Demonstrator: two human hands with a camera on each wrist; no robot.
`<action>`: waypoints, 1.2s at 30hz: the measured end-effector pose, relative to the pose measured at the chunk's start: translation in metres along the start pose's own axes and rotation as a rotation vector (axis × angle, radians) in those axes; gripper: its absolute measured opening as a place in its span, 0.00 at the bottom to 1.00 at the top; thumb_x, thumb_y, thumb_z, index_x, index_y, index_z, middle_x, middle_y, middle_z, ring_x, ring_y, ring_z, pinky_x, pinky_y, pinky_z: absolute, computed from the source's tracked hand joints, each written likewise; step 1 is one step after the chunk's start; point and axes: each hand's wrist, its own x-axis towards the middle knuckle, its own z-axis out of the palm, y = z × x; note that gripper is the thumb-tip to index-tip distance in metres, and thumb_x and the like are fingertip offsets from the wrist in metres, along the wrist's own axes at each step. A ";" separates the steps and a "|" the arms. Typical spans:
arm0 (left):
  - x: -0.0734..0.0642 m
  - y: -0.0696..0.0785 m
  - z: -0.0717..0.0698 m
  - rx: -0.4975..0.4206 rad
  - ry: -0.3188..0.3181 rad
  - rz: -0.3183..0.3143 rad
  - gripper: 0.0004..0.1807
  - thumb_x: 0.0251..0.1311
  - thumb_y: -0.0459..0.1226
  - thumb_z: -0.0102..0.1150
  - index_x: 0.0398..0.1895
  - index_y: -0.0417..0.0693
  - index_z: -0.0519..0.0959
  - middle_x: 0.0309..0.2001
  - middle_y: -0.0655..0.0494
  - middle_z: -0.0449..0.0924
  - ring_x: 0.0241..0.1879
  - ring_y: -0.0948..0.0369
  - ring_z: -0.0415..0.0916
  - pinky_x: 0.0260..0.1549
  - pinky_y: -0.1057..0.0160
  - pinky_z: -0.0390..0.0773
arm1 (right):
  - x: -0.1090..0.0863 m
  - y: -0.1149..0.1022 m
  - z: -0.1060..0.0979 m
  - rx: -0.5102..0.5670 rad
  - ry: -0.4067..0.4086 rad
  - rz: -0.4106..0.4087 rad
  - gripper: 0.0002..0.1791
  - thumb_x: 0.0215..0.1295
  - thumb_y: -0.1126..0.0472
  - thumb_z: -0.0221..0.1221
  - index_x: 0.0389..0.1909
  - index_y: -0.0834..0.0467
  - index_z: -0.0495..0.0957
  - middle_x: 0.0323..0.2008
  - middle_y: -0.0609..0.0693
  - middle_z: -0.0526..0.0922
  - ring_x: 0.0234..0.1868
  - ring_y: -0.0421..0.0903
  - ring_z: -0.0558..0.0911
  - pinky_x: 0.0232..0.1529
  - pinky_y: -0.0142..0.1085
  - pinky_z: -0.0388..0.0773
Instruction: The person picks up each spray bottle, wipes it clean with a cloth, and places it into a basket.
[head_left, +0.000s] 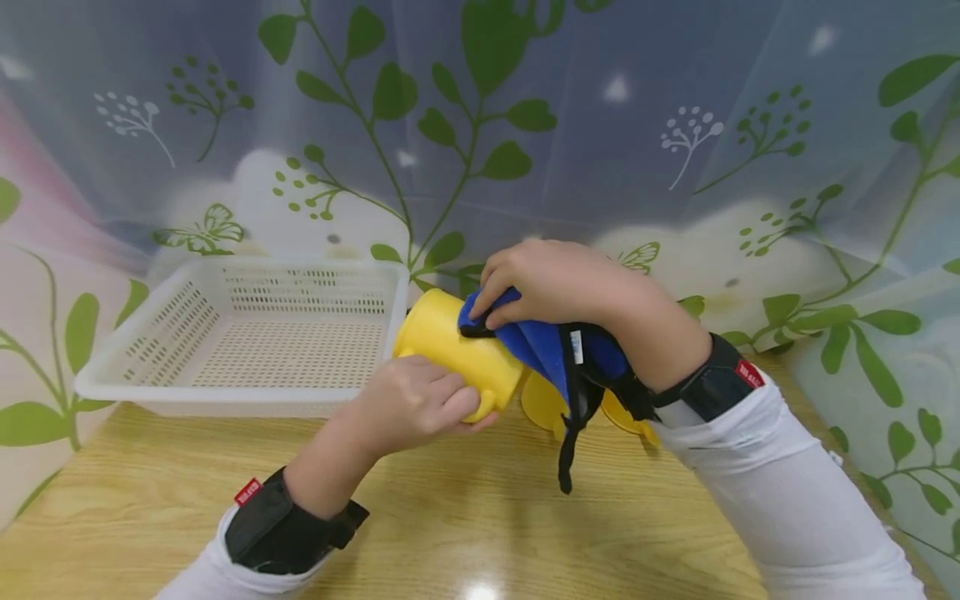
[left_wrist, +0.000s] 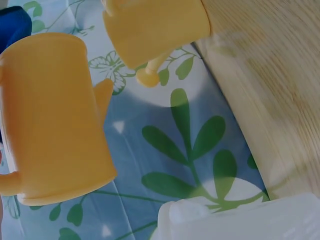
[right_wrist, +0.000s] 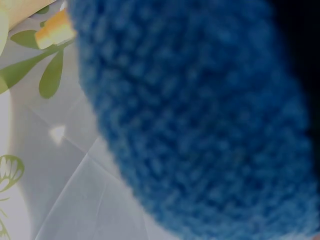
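My left hand point(head_left: 412, 396) grips a tilted yellow watering can point(head_left: 450, 333), fingers curled near its handle. In the left wrist view the same watering can point(left_wrist: 55, 120) shows a handle at one side and a short spout at the other. Above it, my right hand point(head_left: 551, 279) holds a fuzzy blue cloth point(head_left: 536, 337) with black edging, a white label and a dangling black strap. The cloth lies against the can's side. Close up, the blue cloth point(right_wrist: 195, 125) fills most of the right wrist view, hiding the right fingers there.
A white perforated plastic basket point(head_left: 292, 350) stands at the left on the wooden table point(head_left: 450, 517). Behind the cloth are more yellow items point(head_left: 543, 404), partly hidden; another spouted yellow can point(left_wrist: 160, 30) shows in the left wrist view. A leaf-patterned curtain point(head_left: 600, 150) hangs behind.
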 end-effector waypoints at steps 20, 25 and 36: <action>0.008 0.005 0.002 -0.044 0.028 0.009 0.20 0.63 0.48 0.55 0.18 0.51 0.62 0.13 0.65 0.61 0.11 0.70 0.58 0.12 0.73 0.60 | 0.030 -0.010 -0.004 -0.057 0.016 0.018 0.13 0.66 0.51 0.60 0.51 0.41 0.83 0.57 0.46 0.78 0.57 0.45 0.76 0.51 0.40 0.76; 0.004 0.002 0.000 -0.041 0.013 0.001 0.21 0.64 0.48 0.54 0.18 0.51 0.62 0.13 0.65 0.61 0.11 0.69 0.58 0.12 0.73 0.61 | 0.022 -0.004 -0.002 -0.026 0.012 0.008 0.14 0.65 0.51 0.61 0.51 0.42 0.83 0.56 0.47 0.78 0.57 0.47 0.76 0.51 0.42 0.76; -0.001 -0.003 -0.003 0.006 0.086 0.008 0.21 0.62 0.48 0.56 0.17 0.50 0.63 0.12 0.64 0.60 0.11 0.70 0.56 0.11 0.74 0.58 | -0.009 0.010 0.002 0.002 0.024 -0.052 0.12 0.64 0.54 0.62 0.48 0.44 0.84 0.53 0.49 0.80 0.53 0.49 0.78 0.51 0.42 0.76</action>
